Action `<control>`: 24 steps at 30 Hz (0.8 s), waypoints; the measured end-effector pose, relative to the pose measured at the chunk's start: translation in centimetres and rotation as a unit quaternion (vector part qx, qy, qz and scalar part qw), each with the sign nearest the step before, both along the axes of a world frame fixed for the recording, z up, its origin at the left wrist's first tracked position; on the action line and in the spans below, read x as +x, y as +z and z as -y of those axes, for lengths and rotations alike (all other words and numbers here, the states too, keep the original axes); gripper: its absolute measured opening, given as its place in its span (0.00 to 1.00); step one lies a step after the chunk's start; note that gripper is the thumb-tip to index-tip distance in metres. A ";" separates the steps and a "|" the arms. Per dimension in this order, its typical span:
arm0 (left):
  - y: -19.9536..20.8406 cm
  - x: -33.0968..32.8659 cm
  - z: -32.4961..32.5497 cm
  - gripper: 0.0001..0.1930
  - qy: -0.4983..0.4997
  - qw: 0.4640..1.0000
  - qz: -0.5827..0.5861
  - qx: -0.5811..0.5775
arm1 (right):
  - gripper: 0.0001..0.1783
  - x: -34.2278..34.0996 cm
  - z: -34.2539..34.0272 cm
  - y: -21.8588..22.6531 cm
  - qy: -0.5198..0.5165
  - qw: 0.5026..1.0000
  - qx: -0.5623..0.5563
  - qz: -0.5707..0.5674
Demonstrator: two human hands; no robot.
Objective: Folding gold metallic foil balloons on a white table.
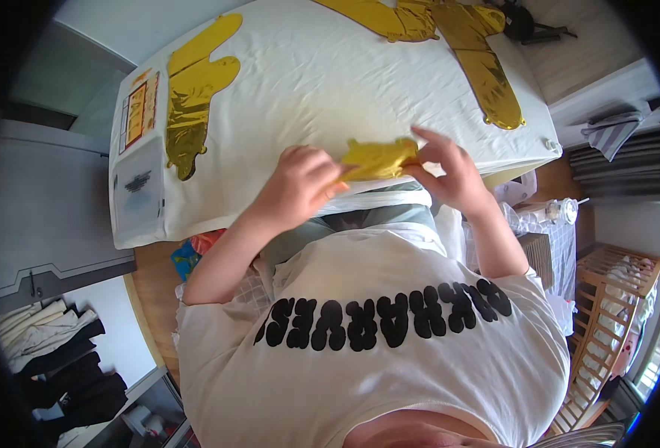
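A short, shiny gold foil piece (379, 160) lies between my left hand (298, 183) and right hand (453, 173), fingers (324, 176) pinching its left and right ends.

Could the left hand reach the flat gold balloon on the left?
Probably yes: only white cloth lies between the left hand and that balloon, though the hand looks busy holding gold foil.

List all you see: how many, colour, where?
Table: one, white-covered, ahead
Foils: at least three, gold, one held, others on table
Flat items: at least two, red-yellow and pale, table's left edge
Unclear object: one, black, far right
Cabinet: one, grey, left
Clothes: several, white and black, lower left
Crib: one, brown, right
Shirt: one, white, worn
Left hand: one, bare, foil's left end
Right hand: one, bare, foil's right end
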State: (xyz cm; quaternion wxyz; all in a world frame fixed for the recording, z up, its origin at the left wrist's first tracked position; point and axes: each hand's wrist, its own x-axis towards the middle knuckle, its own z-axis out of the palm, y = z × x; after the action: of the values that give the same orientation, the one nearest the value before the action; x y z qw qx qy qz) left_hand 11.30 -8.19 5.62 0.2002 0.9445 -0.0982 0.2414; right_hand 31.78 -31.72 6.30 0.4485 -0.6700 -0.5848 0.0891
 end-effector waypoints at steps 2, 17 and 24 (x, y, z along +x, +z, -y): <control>1.0 0.1 -0.7 0.19 0.003 0.961 -0.053 -0.273 | 0.39 -0.4 -1.4 2.4 -0.001 0.991 -0.014 -0.135; -5.2 10.7 -6.5 0.34 -0.016 0.996 -0.079 0.044 | 0.43 6.3 -11.4 -1.8 -0.073 0.940 -0.244 -0.229; -6.7 11.0 -6.0 0.40 0.014 0.983 -0.135 0.125 | 0.36 7.7 -11.7 -2.6 -0.106 0.954 -0.203 -0.193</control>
State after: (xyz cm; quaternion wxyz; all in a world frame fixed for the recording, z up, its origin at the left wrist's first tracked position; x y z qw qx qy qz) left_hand 22.33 -2.24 -1.03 0.0886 0.9872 -0.0869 0.1006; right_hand 39.52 -20.07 3.66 0.4142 -0.7753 -0.3820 0.2853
